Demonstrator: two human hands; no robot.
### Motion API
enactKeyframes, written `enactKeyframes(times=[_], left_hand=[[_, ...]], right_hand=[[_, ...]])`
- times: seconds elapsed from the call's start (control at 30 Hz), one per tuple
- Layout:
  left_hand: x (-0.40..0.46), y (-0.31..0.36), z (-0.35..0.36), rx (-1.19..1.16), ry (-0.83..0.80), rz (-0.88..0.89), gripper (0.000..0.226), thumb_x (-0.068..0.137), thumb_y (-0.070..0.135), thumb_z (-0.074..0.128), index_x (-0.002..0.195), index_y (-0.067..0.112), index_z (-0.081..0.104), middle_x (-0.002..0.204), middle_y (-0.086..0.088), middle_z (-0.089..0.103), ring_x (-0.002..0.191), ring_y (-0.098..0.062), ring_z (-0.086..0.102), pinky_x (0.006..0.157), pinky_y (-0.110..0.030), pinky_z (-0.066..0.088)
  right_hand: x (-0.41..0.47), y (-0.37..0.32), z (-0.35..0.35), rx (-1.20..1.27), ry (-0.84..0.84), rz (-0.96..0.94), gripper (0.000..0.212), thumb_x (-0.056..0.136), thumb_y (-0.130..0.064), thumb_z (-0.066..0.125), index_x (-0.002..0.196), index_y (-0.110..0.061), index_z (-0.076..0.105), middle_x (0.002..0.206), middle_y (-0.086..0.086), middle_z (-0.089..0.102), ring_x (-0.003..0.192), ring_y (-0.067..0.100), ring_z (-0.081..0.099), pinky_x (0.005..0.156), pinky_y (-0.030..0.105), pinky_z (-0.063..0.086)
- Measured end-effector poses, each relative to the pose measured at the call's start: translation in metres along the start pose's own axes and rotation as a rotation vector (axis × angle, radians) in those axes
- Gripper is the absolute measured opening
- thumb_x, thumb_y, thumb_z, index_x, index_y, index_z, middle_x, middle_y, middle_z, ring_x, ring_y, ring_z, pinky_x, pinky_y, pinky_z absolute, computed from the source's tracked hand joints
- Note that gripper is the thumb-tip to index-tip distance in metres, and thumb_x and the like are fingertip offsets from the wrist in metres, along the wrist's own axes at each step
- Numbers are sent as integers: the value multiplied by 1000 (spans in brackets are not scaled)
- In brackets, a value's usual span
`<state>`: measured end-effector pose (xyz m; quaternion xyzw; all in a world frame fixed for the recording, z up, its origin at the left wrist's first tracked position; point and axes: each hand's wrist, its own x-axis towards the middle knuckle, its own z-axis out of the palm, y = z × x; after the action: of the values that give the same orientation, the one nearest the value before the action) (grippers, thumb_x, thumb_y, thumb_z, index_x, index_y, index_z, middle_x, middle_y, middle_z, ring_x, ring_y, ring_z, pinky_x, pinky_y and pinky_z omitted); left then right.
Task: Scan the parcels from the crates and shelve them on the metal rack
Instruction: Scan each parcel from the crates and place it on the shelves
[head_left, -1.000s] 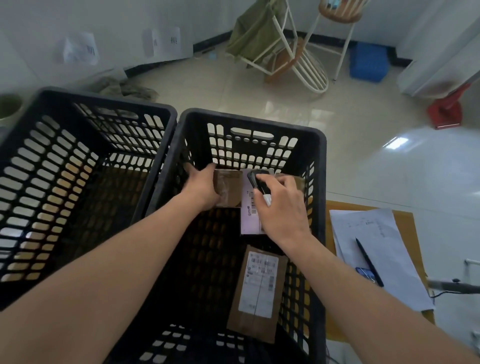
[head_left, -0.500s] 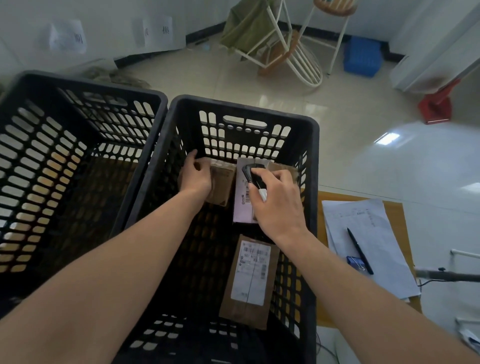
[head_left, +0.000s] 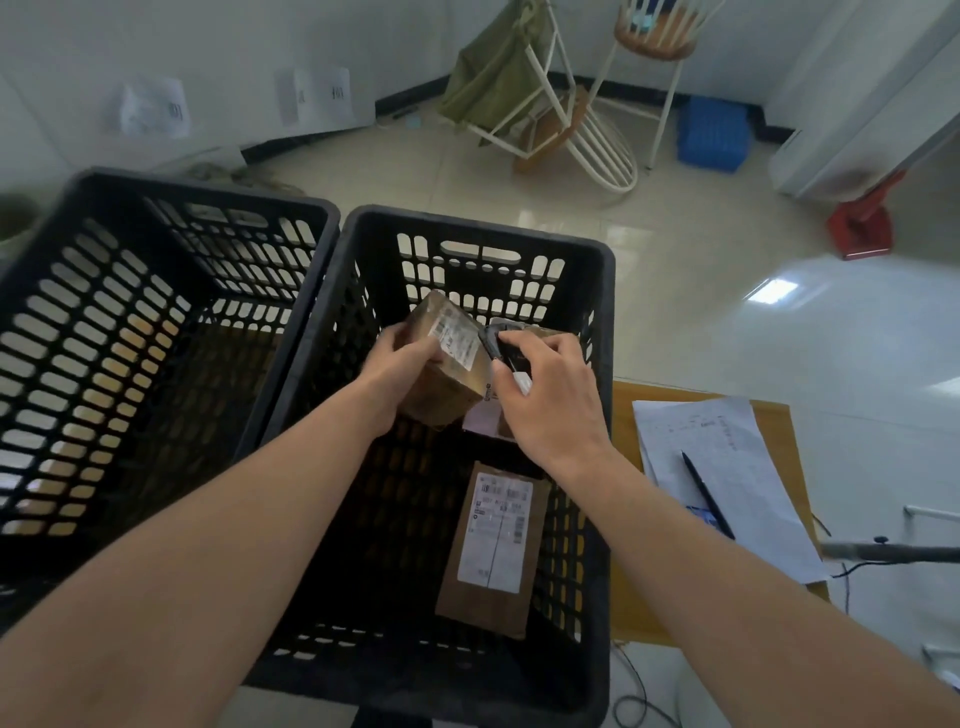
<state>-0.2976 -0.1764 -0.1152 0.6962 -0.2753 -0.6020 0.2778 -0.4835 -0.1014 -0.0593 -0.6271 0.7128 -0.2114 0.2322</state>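
Note:
Two black slotted crates stand side by side; the left crate looks bare inside. Inside the right crate, my left hand grips a small brown box parcel, tilted so its white label faces up. My right hand holds a black handheld scanner right beside that label. Under my right hand lies a pale pink parcel, mostly hidden. A flat brown parcel with a white label leans against the crate's right wall. The metal rack is out of view.
To the right of the crates is a wooden surface with sheets of paper and a pen. On the tiled floor beyond stand a tipped white chair, a stool, a blue bin and a red object.
My left hand has lifted the small brown box off the crate floor and turned it label up. My right hand with the scanner has come up beside it.

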Motion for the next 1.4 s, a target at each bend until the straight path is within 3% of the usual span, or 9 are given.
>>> enactKeyframes(times=[0.07, 0.13, 0.3, 0.53, 0.67, 0.87, 1.17, 1.27, 1.4], left_hand=[[-11, 5, -7, 54, -16, 90, 96, 61, 33, 83, 149, 42, 46, 132, -2, 60, 113, -28, 65, 85, -45, 62], [-25, 10, -16, 102, -31, 157, 97, 57, 31, 87, 147, 41, 51, 134, -1, 58, 114, -27, 64, 90, -47, 62], [-63, 19, -35, 139, -12, 262, 67, 68, 21, 93, 126, 44, 68, 133, -10, 61, 114, -32, 67, 91, -48, 64], [-120, 36, -62, 232, 4, 487, 62, 69, 19, 98, 119, 46, 74, 133, -4, 57, 115, -24, 62, 82, -32, 62], [-140, 45, -79, 261, 17, 602, 63, 67, 19, 99, 119, 46, 75, 132, -2, 56, 117, -23, 61, 90, -36, 62], [-157, 58, -106, 329, -4, 736, 57, 68, 17, 99, 111, 47, 77, 133, -1, 60, 117, -19, 60, 79, -20, 54], [-173, 53, -147, 310, -91, 813, 53, 70, 14, 98, 107, 48, 79, 127, 3, 65, 115, -20, 65, 98, -37, 59], [-181, 49, -158, 307, -131, 839, 52, 72, 13, 97, 104, 51, 79, 127, 3, 67, 115, -18, 67, 96, -34, 60], [-188, 45, -169, 321, -188, 841, 55, 74, 15, 96, 120, 39, 79, 130, -2, 67, 116, -20, 68, 94, -37, 62]], right_hand=[[-3, -4, -9, 34, -31, -9, 48, 106, -47, 58, 152, -38, 53, 136, 4, 48, 124, 28, 54, 97, 47, 59], [-8, -8, -17, 56, -55, -34, 48, 106, -48, 57, 153, -40, 51, 134, 3, 46, 124, 28, 54, 100, 48, 58], [-19, -16, -42, 61, -96, -118, 47, 105, -46, 60, 151, -39, 56, 124, 1, 46, 113, 22, 55, 97, 46, 59], [-39, -28, -83, -52, -178, -315, 45, 104, -46, 59, 149, -41, 58, 118, 2, 45, 107, 25, 56, 99, 47, 55], [-48, -40, -103, -169, -263, -422, 45, 104, -48, 60, 149, -43, 58, 118, 2, 45, 105, 25, 57, 98, 46, 54], [-72, -68, -116, -336, -279, -475, 43, 105, -51, 58, 148, -47, 55, 119, 0, 44, 108, 26, 56, 99, 45, 52], [-121, -110, -116, -515, -227, -412, 46, 105, -52, 55, 151, -44, 52, 132, 1, 45, 119, 28, 53, 102, 45, 50], [-139, -123, -113, -548, -213, -408, 45, 106, -51, 55, 151, -47, 52, 134, 1, 46, 119, 29, 53, 102, 46, 50], [-156, -135, -110, -616, -182, -410, 47, 106, -51, 53, 153, -44, 50, 137, 1, 48, 119, 30, 53, 101, 50, 51]])
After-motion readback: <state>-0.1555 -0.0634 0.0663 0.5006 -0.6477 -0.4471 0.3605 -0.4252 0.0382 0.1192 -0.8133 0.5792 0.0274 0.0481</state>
